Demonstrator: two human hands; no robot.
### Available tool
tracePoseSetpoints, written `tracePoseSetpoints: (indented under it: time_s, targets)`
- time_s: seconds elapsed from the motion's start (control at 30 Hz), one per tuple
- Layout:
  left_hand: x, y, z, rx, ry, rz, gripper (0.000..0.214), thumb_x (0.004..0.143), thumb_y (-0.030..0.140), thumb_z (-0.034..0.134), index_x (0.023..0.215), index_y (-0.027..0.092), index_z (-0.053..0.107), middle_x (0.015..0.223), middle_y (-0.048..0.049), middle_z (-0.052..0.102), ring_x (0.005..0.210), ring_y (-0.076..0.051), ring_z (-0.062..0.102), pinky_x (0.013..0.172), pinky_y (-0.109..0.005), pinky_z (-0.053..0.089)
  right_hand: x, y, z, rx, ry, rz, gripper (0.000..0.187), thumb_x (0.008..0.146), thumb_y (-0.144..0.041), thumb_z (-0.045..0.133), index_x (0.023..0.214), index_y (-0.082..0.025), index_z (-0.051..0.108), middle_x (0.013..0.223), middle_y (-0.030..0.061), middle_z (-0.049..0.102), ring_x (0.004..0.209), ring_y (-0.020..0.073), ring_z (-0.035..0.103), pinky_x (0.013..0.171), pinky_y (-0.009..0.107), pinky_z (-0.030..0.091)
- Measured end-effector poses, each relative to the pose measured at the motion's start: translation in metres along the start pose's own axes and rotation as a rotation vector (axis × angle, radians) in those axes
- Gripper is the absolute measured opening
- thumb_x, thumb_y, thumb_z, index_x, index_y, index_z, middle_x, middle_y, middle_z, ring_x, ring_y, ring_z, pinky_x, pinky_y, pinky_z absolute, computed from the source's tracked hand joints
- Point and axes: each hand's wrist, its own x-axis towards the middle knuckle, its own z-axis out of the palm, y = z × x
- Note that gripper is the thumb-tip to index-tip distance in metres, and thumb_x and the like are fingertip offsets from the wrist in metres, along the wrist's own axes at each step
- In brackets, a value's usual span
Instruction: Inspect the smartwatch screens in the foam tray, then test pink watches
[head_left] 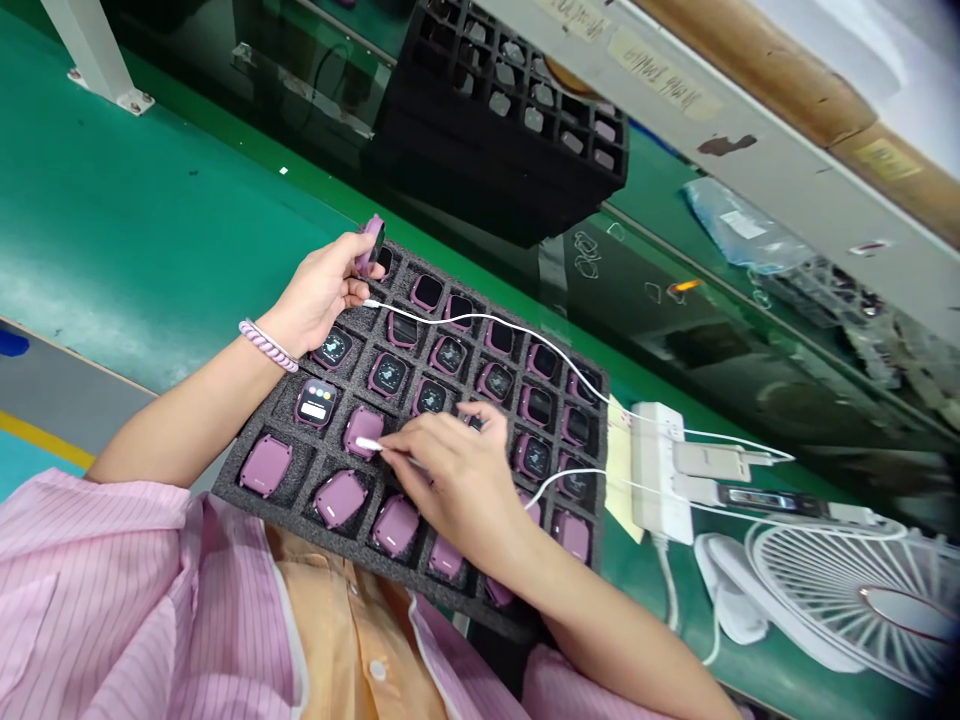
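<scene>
A black foam tray (247,452) with several purple smartwatch bodies lies on the green bench before me. My left hand (321,292) is closed on one purple watch body (370,243), held upright over the tray's far left corner, with a white cable plug (370,302) under the fingers. My right hand (457,472) pinches the white plug (367,444) of a second cable against a face-down watch (361,430) in the tray's near rows. Some watches show lit screens, others lie back up.
A white power strip (658,470) with chargers and both white cables sits right of the tray. A white desk fan (840,590) lies at the right. A stack of black grid trays (517,120) stands behind. Shelf rail overhead at the right.
</scene>
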Motion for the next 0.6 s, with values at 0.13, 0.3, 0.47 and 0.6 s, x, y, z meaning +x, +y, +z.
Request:
tracePoseSetpoints:
  time_s: [0.13,0.3,0.47,0.6]
  targets:
    - [0.001,0.000,0.000,0.000,-0.014,0.006,0.019,0.095,0.033,0.067,0.085,0.021,0.058,0.072,0.0015,0.065,0.060,-0.009,0.062,0.061,-0.021,0.047,-0.013,-0.001,0.006,0.034,-0.008,0.004,0.020,0.110,-0.013,0.050,0.098,-0.018,0.066,0.087,0.0013,0.074,0.077,0.0171,0.067,0.105,0.043,0.025]
    - [0.001,0.002,0.002,0.043,-0.037,-0.024,0.024,0.102,0.040,0.056,0.094,0.018,0.063,0.072,0.0000,0.067,0.055,-0.008,0.057,0.057,-0.020,0.045,-0.007,0.010,-0.001,0.085,-0.013,0.084,0.019,0.108,-0.012,0.051,0.100,-0.019,0.066,0.091,0.0007,0.073,0.081,0.0172,0.067,0.101,0.040,0.026]
    - [0.001,0.001,0.002,0.008,-0.127,-0.063,0.033,0.103,0.039,0.049,0.099,0.014,0.069,0.071,-0.0026,0.067,0.054,-0.010,0.059,0.054,-0.022,0.046,-0.007,0.022,0.014,-0.109,-0.077,0.074,0.019,0.105,-0.010,0.055,0.104,-0.019,0.072,0.089,0.0026,0.073,0.083,0.0198,0.065,0.102,0.041,0.025]
    - [0.001,-0.002,0.002,0.012,-0.170,-0.100,0.036,0.103,0.042,0.050,0.105,0.014,0.071,0.070,-0.0024,0.067,0.055,-0.011,0.062,0.053,-0.022,0.047,-0.008,0.020,0.021,-0.234,-0.065,0.056,0.022,0.104,-0.008,0.055,0.104,-0.019,0.074,0.086,0.0023,0.071,0.080,0.0201,0.060,0.104,0.042,0.024]
